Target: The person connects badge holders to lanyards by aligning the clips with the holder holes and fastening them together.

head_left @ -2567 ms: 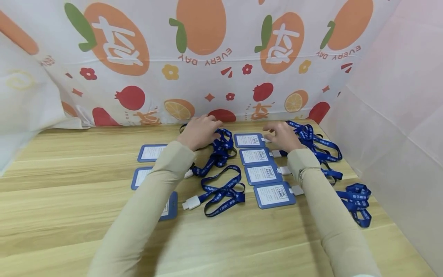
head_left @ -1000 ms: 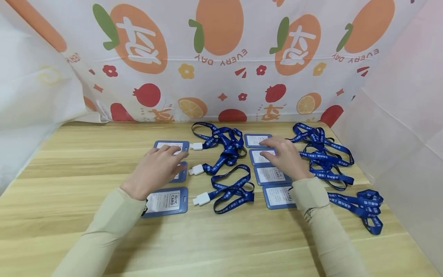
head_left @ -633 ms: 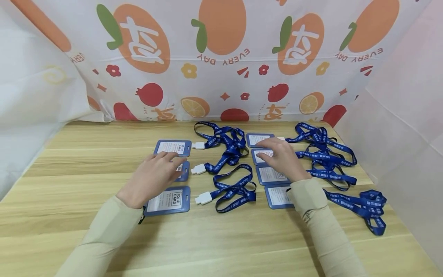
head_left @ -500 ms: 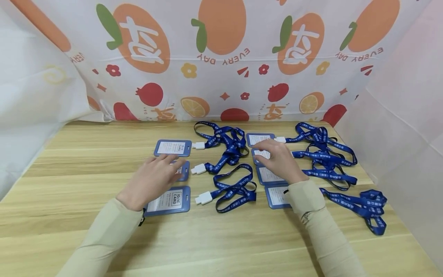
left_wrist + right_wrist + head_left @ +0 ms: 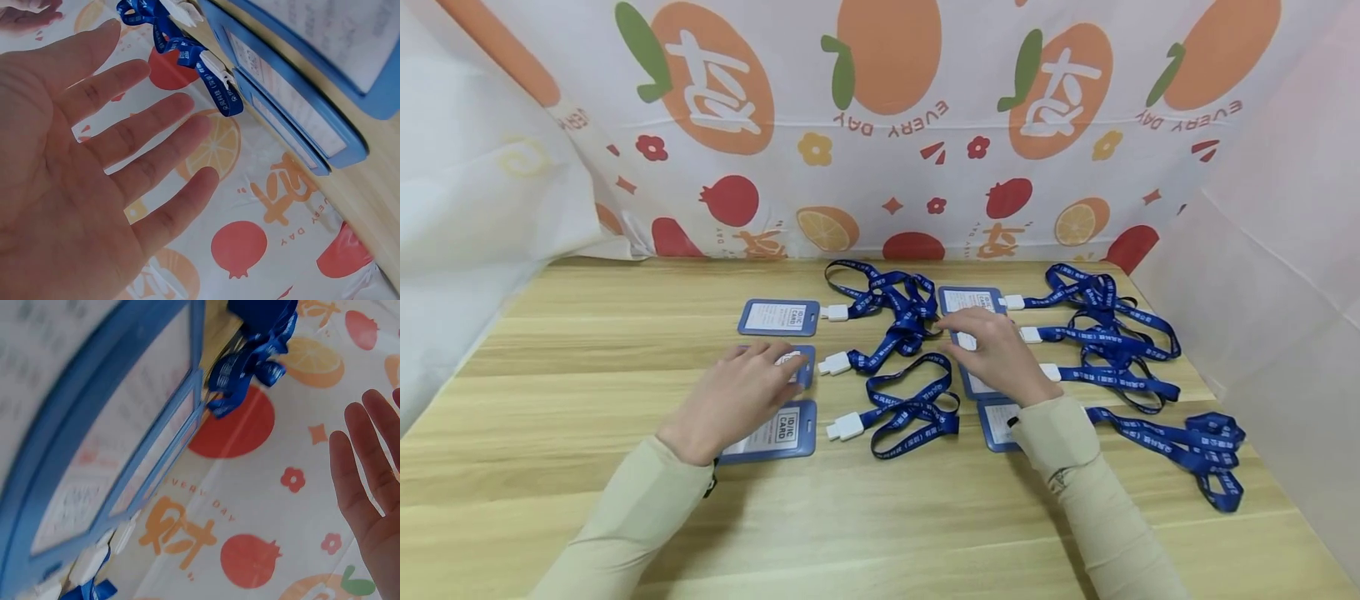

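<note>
- The left hand [image 5: 733, 400] lies over the middle of 3 card holders [image 5: 777, 317] in the left column, fingers wide apart and holding nothing; dropping carelessly, it could knock that column crooked.
- The right hand [image 5: 1000, 354] is empty too, fingers loosely extended over the right column of 4 blue-framed cards [image 5: 970, 302]; these lie close together, so nudging 1 could shift its neighbours.
- White connectors [image 5: 846, 427] sit just beside the left column's slots, not through them, so pulling a strap would probably leave its holder on the table [image 5: 850, 525].
- 2 upper central lanyards [image 5: 910, 321] overlap, as do several right-side straps [image 5: 1093, 336]; tugging 1 could drag another.
</note>
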`<move>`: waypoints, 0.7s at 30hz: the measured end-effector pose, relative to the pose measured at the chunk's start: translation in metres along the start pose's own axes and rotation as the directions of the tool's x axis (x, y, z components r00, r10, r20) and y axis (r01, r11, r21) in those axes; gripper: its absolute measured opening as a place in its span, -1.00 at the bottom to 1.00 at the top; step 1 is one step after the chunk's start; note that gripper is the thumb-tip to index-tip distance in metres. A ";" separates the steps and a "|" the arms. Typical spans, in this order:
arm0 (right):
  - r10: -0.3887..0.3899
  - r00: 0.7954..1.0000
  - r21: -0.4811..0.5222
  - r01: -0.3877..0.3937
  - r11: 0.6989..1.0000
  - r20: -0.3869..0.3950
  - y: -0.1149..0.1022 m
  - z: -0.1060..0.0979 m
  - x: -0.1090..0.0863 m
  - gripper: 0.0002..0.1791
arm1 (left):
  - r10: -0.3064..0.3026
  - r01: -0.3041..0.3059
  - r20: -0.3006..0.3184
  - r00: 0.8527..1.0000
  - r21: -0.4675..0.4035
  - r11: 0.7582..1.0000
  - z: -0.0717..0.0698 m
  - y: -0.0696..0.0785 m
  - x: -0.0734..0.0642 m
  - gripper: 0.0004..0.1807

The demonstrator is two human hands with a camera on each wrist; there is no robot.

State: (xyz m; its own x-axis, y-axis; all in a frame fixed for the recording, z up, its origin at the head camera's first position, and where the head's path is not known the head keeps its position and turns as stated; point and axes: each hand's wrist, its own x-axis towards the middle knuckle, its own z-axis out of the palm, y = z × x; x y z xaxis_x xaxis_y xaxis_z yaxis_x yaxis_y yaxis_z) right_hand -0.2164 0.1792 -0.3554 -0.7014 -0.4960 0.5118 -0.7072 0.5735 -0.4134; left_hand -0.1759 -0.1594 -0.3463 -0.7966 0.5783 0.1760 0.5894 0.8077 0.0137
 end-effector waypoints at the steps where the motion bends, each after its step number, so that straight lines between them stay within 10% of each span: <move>1: -0.002 1.000 0.005 0.002 1.000 0.004 -0.001 0.001 0.000 -0.72 | 0.002 -0.002 -0.001 1.000 0.002 1.000 0.000 0.001 -0.001 -0.53; 21: -0.029 0.995 0.079 0.022 0.997 0.096 -0.034 0.023 0.005 -0.72 | 0.037 -0.037 0.011 0.999 -0.043 0.998 0.008 0.007 -0.014 -0.67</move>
State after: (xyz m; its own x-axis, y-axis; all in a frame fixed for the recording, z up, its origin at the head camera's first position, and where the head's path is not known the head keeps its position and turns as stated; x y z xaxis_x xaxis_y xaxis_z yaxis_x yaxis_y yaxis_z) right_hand -0.1974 0.1424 -0.3558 -0.6857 -0.5731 0.4488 -0.7271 0.5095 -0.4602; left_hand -0.1621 -0.1611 -0.3560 -0.7753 0.6093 0.1660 0.6236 0.7802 0.0490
